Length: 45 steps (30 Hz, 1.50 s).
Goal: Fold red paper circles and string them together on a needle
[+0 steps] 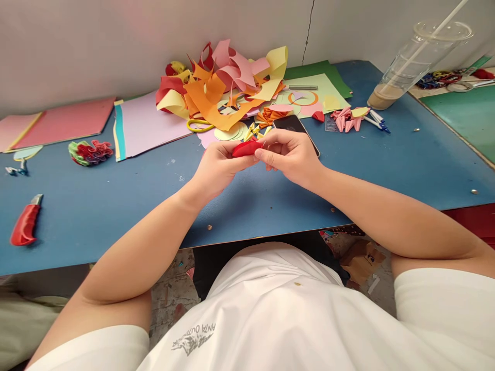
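Observation:
Between my two hands is a folded piece of red paper (246, 148), held just above the blue table (232, 206). My left hand (221, 164) grips its left end, thumb along the near side. The fingers of my right hand (291, 154) pinch its right end. Behind my right hand lies a smartphone (291, 123), partly covered by it. Just beyond the red paper are small yellow folded pieces (252, 132), pale yellow paper circles (231, 132) and orange folded pieces (274, 115). Yellow-handled scissors (199, 125) stick out from under paper scraps.
A pile of cut paper scraps (220, 93) leans toward the wall. Coloured paper sheets (154, 123) lie to the left, near a red utility knife (26, 222) and a curled paper bundle (91, 153). A clear plastic cup (415, 64) with a straw stands at right, beside pink folded pieces (348, 119).

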Available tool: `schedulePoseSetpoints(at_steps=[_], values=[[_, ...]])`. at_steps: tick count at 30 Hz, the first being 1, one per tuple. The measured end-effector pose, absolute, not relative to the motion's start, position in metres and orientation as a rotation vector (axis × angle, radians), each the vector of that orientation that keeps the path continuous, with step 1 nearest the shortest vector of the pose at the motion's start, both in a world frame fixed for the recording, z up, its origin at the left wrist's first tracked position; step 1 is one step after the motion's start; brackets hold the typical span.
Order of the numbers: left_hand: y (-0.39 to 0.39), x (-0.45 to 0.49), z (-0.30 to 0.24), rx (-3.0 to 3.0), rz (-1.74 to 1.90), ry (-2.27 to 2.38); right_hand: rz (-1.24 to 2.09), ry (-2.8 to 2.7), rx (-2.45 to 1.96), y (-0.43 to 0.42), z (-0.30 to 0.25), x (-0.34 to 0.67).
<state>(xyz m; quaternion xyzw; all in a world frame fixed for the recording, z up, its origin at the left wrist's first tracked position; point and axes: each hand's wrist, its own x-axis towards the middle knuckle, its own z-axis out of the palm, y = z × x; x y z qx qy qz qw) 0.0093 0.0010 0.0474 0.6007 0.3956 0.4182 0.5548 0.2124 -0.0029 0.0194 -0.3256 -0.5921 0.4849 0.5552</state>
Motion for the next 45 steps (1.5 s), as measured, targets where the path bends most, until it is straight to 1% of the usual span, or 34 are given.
schedulePoseSetpoints(at_steps=[17, 26, 30, 36, 45], values=[[0.003, 0.007, 0.040, 1.580, 1.007, 1.034, 1.050, -1.486, -0.716, 0.004, 0.010, 0.214], [0.002, 0.010, 0.045, 1.460, 0.979, 0.964, 0.994, -1.594, -0.550, 0.010, 0.000, 0.218], [0.002, 0.010, 0.046, 1.436, 0.969, 0.983, 0.958, -1.622, -0.562, 0.010, -0.001, 0.219], [-0.001, 0.011, 0.047, 1.491, 0.948, 1.006, 1.023, -1.575, -0.674, 0.006, 0.004, 0.216], [-0.005, 0.015, 0.048, 1.498, 0.984, 0.909, 1.163, -1.504, -0.749, 0.005, 0.009, 0.212]])
